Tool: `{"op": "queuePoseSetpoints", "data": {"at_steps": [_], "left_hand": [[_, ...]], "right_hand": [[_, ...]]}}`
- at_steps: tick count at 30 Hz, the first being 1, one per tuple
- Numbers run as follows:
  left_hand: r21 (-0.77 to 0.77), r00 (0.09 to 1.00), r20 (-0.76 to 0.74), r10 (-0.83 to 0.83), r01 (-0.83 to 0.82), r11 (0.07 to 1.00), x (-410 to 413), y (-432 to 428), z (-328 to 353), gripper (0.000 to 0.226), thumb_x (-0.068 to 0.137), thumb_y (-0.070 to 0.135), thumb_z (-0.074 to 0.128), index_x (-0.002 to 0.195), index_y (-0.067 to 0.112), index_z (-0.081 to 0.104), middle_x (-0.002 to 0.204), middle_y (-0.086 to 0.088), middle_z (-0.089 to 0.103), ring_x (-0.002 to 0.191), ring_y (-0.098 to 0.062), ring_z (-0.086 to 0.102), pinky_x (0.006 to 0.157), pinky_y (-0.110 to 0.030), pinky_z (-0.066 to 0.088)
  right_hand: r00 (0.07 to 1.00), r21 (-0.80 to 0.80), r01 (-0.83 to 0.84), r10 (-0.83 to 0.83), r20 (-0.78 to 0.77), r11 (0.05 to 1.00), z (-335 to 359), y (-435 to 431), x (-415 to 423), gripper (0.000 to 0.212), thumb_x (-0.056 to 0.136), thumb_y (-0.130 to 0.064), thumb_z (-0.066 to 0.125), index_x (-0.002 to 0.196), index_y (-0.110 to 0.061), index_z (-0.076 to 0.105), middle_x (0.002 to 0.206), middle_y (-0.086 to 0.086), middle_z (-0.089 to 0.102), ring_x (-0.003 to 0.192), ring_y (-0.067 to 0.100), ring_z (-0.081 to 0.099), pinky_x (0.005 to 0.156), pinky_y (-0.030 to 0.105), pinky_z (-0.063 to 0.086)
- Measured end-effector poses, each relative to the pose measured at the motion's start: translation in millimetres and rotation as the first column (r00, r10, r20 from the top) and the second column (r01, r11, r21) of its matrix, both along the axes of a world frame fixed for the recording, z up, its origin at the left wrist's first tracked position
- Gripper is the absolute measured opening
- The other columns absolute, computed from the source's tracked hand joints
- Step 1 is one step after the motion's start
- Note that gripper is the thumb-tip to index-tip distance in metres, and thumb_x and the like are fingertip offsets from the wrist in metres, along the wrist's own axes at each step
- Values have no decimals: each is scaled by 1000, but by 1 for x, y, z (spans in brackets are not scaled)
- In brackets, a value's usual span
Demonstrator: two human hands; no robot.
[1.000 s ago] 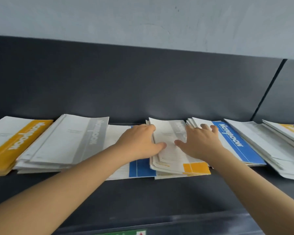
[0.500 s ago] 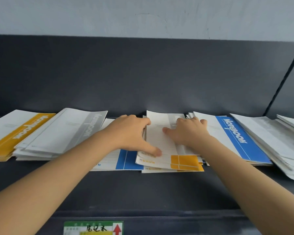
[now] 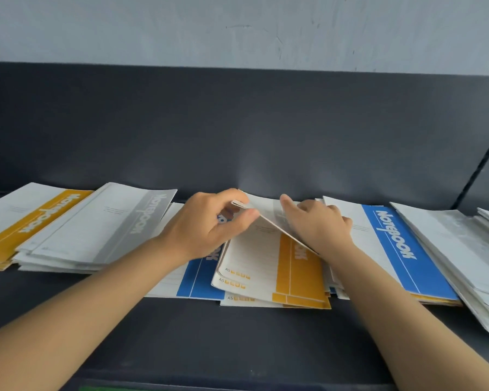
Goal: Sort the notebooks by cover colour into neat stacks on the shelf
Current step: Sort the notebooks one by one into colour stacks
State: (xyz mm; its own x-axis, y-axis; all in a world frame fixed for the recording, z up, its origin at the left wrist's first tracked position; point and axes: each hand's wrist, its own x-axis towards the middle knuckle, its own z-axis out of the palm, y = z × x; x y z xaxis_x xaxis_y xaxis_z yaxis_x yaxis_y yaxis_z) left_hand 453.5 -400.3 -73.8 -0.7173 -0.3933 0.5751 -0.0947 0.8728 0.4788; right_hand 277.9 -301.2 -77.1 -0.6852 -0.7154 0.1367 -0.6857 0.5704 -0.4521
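Head view: left hand (image 3: 206, 230) pinches the far corner of the top notebook (image 3: 264, 207), tilted up off the yellow pile (image 3: 299, 275). Right hand (image 3: 319, 227) lies over the pile, grip unclear. Risk: the corner pinch slips, or the loose pile skews onto the blue notebook (image 3: 198, 280) just left of it.

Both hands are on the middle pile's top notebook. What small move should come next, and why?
Probably lift it clear and carry it left. The left hand pinches the far corner of the raised notebook, whose cover looks gray, the right hand rests on it, a yellow notebook lies beneath, and the gray stack sits left.
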Motion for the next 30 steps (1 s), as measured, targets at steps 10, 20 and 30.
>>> {"op": "queuePoseSetpoints", "data": {"at_steps": [10,20,30], "left_hand": [[-42,985,-142,-94,89,995,19,-19,13,52,85,41,55,113,-1,68,98,-9,74,95,-10,67,80,-16,53],[393,991,71,-115,79,916,76,-67,33,70,70,55,75,130,26,54,109,-3,68,103,-6,61,89,-31,50],[52,826,457,330,-396,917,164,-128,37,83,69,74,64,136,30,42,130,13,55,116,-14,54,91,-38,50]], "right_hand": [[968,-273,29,41,249,962,9,5,2,63,84,-47,64,135,-15,46,107,-3,60,100,19,57,81,31,44],[588,-620,233,400,703,749,17,-20,57,49,79,4,71,124,-6,54,105,9,72,92,23,71,74,31,58],[609,-560,69,409,679,826,16,-102,163,41,83,4,68,120,-9,57,106,9,69,90,25,70,72,34,58]]}}
